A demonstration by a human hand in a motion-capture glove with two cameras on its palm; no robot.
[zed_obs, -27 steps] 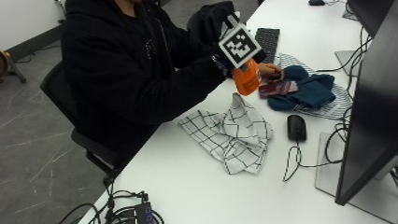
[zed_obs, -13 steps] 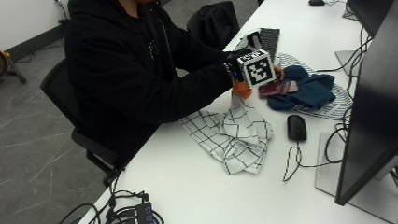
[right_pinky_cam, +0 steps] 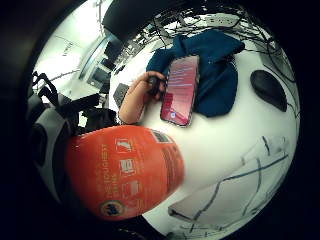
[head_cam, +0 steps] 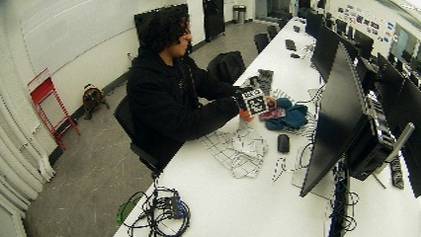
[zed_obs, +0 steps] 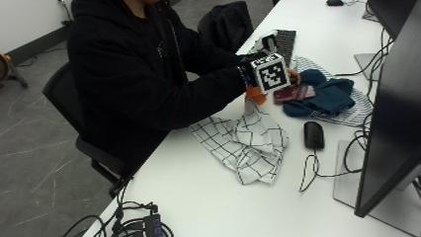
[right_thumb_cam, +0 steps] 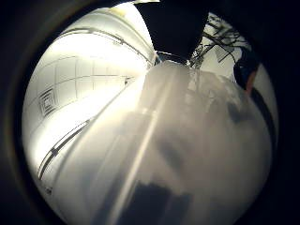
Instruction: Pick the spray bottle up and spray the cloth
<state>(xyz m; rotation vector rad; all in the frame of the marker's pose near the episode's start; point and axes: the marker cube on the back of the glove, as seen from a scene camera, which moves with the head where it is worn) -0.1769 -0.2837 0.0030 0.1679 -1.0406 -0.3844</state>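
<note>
A person seated at a white table (zed_obs: 197, 197) holds an orange spray bottle (zed_obs: 256, 94) in the gloved right hand (zed_obs: 253, 74), raised above the table edge. The hand wraps the bottle, though the fingers themselves are mostly hidden, so how far they close round it cannot be told exactly. In the little-finger palm view the bottle's orange body (right_pinky_cam: 125, 172) fills the space next to the palm. The thumb-side palm view shows only a pale, blurred surface close to the palm.

The black-and-white checked cloth (zed_obs: 246, 145) lies crumpled on the table just below the bottle. The bare left hand (right_pinky_cam: 137, 97) touches a red phone (zed_obs: 295, 93) resting on a dark blue cloth (zed_obs: 325, 96). A black mouse (zed_obs: 314, 135) sits beside the checked cloth.
</note>
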